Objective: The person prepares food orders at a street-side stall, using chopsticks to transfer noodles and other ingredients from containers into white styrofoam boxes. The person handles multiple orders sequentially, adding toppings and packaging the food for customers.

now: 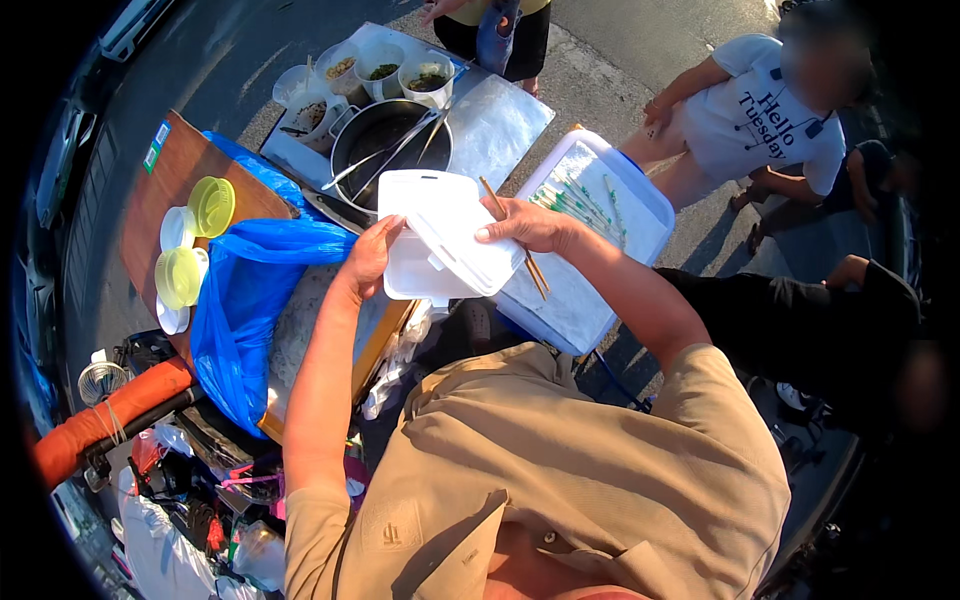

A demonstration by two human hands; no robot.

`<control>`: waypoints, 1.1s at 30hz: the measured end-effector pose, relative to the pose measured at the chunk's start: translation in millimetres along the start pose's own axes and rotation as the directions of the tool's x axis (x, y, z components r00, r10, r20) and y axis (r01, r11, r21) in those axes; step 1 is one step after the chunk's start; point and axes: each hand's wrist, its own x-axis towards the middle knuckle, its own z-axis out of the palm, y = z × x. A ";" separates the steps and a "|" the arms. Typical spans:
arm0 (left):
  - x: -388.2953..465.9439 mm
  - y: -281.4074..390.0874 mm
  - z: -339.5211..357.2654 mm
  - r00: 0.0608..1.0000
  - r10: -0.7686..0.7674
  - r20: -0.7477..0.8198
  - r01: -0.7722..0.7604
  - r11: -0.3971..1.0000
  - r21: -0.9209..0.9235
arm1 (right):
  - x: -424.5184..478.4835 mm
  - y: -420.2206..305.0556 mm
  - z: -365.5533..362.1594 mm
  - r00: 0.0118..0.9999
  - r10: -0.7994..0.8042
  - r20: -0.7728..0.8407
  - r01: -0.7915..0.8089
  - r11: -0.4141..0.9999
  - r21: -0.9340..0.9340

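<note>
My left hand [373, 257] holds the left side of an open white foam takeaway box [424, 266], thumb on its rim. My right hand [527, 225] grips more white foam boxes [469, 251], apparently stacked, which overlap the first one. A pair of wooden chopsticks [536, 276] is also in my right hand. Beyond the boxes stands a metal pot [394, 116] of dark liquid with metal utensils [382, 156] resting in it. To the right, a blue-rimmed plastic tray [660, 214] holds thin sticks with green ends [574, 199].
Plastic tubs of food [426, 79] stand behind the pot on a metal-topped table [499, 112]. A blue plastic bag [247, 300] and yellow bowls [212, 206] on a wooden board [157, 232] are at left. People stand close by at right [750, 112] and at the far side [491, 37].
</note>
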 end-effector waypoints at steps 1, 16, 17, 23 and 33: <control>-3.4 -9.3 1.7 1.000 0.007 0.005 -0.008 0.998 0.069 | -8.0 -3.5 2.9 1.000 0.015 -0.012 -0.014 0.998 0.066; -263.7 50.2 -141.1 0.714 0.456 -0.532 -0.509 0.859 0.053 | -26.9 25.4 -7.9 0.974 -0.101 -0.203 0.111 0.993 0.036; -281.8 52.4 -174.0 0.599 0.491 -0.633 -0.509 0.843 0.172 | -19.1 24.5 -1.1 0.978 -0.105 -0.181 0.110 0.994 0.020; -358.3 7.3 -314.5 0.362 0.310 -0.879 -0.484 0.869 0.107 | 10.8 33.4 37.8 0.979 -0.099 -0.176 0.099 0.995 -0.007; -341.2 1.5 -361.3 0.314 0.376 -0.872 0.312 0.826 0.469 | 53.4 2.4 148.5 0.985 -0.046 -0.168 0.022 0.990 -0.141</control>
